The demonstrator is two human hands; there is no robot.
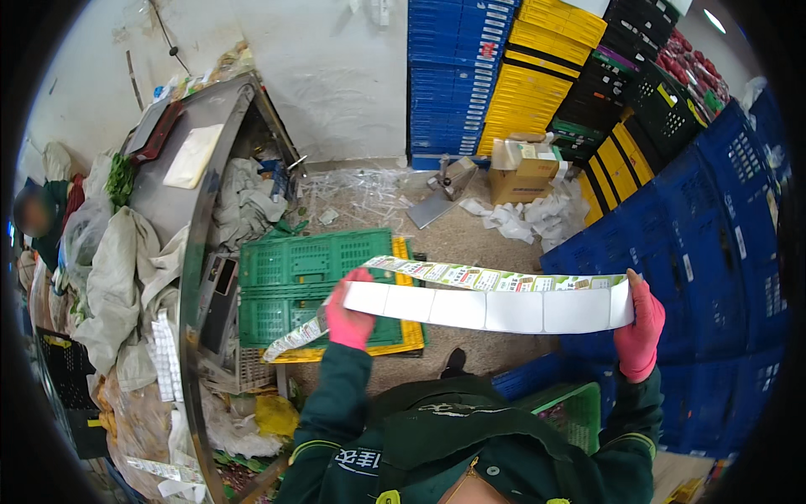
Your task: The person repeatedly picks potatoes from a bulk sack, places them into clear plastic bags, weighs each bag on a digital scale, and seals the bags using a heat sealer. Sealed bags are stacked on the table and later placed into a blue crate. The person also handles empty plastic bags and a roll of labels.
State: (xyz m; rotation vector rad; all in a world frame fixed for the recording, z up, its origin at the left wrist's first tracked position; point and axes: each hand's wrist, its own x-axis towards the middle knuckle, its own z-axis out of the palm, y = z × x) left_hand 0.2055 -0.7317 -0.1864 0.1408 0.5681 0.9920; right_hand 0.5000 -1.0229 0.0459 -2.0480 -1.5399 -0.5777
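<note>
A long strip of labels (515, 309) is stretched between my two hands, looped so that a white face shows in front and a printed green-and-white face behind. My left hand (354, 309), in a pink fingerless glove, grips its left part. From that hand a printed tail (296, 339) of the strip hangs down to the left. In a matching pink glove, my right hand (639, 331) pinches the folded right end, with the fingertips at the top edge. Beneath the left hand lie folded green plastic crates (283, 264) over a yellow one (412, 334).
At the left runs a metal table (157, 195) with cloths and a bunch of greens (119, 176). Blue crates (667, 252) wall the right side. Cardboard boxes (519, 179) and crumpled white paper (554, 214) lie ahead on the floor. A person (47, 214) is at far left.
</note>
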